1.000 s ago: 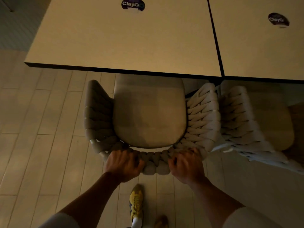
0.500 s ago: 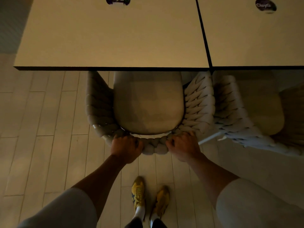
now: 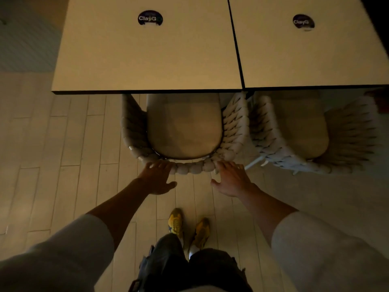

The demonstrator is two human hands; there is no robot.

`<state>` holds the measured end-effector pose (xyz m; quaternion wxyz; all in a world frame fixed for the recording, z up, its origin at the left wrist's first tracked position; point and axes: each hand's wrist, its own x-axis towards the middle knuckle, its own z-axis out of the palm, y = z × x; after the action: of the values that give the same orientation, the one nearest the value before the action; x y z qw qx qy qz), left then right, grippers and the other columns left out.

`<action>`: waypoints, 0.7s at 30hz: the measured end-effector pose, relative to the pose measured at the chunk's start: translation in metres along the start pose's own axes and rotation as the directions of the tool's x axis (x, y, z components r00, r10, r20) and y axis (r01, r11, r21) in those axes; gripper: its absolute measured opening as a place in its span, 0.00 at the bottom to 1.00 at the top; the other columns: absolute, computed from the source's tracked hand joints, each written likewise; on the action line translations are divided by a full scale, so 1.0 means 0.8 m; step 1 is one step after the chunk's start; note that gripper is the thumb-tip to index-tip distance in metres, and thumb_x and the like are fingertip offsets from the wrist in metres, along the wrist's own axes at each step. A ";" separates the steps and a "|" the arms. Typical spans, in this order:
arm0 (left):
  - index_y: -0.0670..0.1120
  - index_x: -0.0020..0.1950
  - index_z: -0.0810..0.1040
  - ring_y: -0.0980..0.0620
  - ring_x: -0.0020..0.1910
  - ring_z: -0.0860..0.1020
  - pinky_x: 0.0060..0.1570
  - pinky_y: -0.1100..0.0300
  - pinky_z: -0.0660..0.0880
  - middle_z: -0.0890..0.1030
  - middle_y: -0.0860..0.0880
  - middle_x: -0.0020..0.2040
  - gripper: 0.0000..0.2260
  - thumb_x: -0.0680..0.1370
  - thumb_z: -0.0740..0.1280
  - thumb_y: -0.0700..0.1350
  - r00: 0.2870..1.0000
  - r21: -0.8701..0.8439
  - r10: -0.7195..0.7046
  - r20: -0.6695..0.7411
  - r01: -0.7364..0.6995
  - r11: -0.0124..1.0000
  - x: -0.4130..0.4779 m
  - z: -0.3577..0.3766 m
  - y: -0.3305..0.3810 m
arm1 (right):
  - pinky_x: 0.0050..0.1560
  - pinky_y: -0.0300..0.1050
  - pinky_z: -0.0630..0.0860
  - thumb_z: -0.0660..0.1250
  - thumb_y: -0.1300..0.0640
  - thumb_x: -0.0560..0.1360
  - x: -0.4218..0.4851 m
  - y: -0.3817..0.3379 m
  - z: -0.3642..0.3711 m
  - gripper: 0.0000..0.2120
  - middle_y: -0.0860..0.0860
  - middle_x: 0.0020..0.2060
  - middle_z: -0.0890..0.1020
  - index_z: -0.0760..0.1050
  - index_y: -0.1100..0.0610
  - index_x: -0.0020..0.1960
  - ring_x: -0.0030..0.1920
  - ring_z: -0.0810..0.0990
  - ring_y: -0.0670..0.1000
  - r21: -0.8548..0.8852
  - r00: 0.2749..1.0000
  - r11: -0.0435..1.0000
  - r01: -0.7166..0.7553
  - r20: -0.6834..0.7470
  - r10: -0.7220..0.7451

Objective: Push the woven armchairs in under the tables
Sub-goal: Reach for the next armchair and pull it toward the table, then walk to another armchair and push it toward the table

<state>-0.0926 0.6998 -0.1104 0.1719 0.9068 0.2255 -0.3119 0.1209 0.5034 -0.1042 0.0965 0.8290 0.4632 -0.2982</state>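
Left grip (image 3: 156,179) and right grip (image 3: 231,180) are now released; the woven armchair (image 3: 183,127) seems pushed home under the counter (image 3: 147,57).

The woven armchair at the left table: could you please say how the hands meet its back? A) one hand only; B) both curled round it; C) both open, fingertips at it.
C: the left hand and right hand show straight fingers, tips at the back of the woven armchair.

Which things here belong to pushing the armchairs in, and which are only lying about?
Job: near woven armchair; neighbouring woven armchair; left table; right table; left hand and right hand, open against the near armchair's back.

Just there: round stickers on the tables; yellow shoes; plank floor.
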 end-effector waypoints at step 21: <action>0.50 0.85 0.46 0.42 0.83 0.48 0.77 0.30 0.45 0.51 0.47 0.85 0.59 0.64 0.47 0.87 0.931 -0.393 -0.359 -0.062 0.308 0.867 -0.189 0.043 -0.070 | 0.75 0.74 0.58 0.60 0.11 0.52 -0.005 -0.195 -0.119 0.70 0.51 0.84 0.51 0.48 0.47 0.84 0.82 0.55 0.62 -0.337 0.930 0.910 0.243 0.348 -0.120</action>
<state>-0.2444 0.6855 -0.0481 0.2705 0.8228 0.4454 -0.2267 0.0287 0.6282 -0.0069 0.2980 0.6884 0.5657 -0.3424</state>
